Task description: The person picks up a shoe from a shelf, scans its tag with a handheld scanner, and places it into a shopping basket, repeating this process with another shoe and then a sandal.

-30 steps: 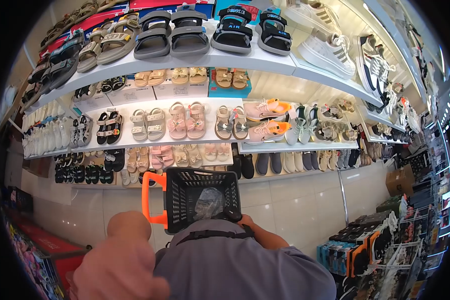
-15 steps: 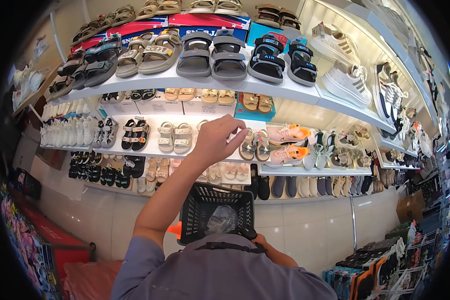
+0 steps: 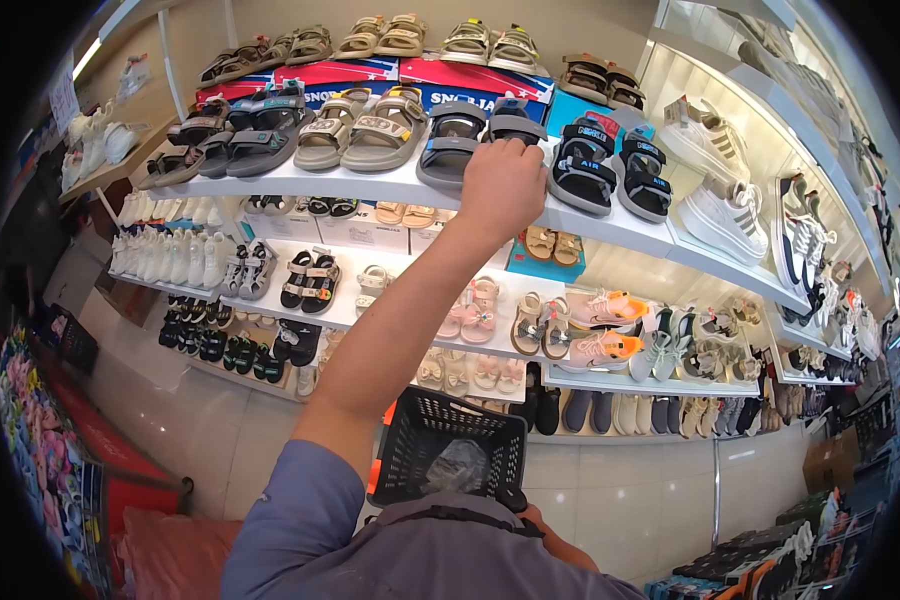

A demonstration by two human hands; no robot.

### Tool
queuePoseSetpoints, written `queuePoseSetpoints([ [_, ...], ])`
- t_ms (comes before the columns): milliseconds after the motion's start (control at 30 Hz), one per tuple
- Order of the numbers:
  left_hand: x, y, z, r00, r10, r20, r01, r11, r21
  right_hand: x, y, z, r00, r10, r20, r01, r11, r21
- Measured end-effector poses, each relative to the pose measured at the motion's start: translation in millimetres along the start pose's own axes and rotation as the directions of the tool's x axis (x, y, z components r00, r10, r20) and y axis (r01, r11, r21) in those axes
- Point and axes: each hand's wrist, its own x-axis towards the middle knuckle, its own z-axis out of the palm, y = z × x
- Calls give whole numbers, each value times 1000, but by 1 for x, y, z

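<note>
My left hand [image 3: 508, 188] reaches up to the top shelf, its fingers bent over the front of a grey strapped sandal [image 3: 516, 122]. The sandal's mate [image 3: 450, 142] stands just left of it. Black sandals with blue AIR lettering [image 3: 583, 168] are to the right of my hand. Low in front of my body is a black basket [image 3: 400, 450] with crumpled clear plastic [image 3: 457, 466] inside. My right hand [image 3: 533, 517] is closed at the basket's near right corner, partly hidden by my body.
Beige sandals [image 3: 385, 128] stand farther left on the top shelf [image 3: 370, 185]. Lower shelves hold pink sandals [image 3: 470, 310], pink-orange sneakers [image 3: 605, 348] and several other pairs. White sneakers [image 3: 725, 215] fill the right side. A red-sided display [image 3: 145, 465] stands at the lower left.
My left hand has moved up and right from in front of the middle shelf to the grey sandal and taken hold of it. The view has shifted, with the shelves appearing farther right and lower.
</note>
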Motion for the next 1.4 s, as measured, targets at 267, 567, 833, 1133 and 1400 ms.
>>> queuePoseSetpoints([
  [267, -4, 0, 0, 999, 13, -38, -14, 1000, -22, -5, -7, -8, 997, -62, 49, 56, 991, 124],
  [567, -14, 7, 2, 995, 19, -95, -28, 996, -89, -23, -21, -6, 998, -62, 0, 62, 993, 106],
  [833, -19, 11, 4, 981, 58, -186, -79, 991, -111, -28, -14, 11, 998, -3, -63, 8, 997, 80],
  [1133, -32, 14, 4, 982, 72, -175, -91, 990, -105, -32, -18, 27, 969, 243, 32, -244, 970, 2],
  [1400, -37, 13, 1, 964, 130, -230, -174, 968, -180, -48, -28, 40, 959, 282, -38, -283, 958, -32],
])
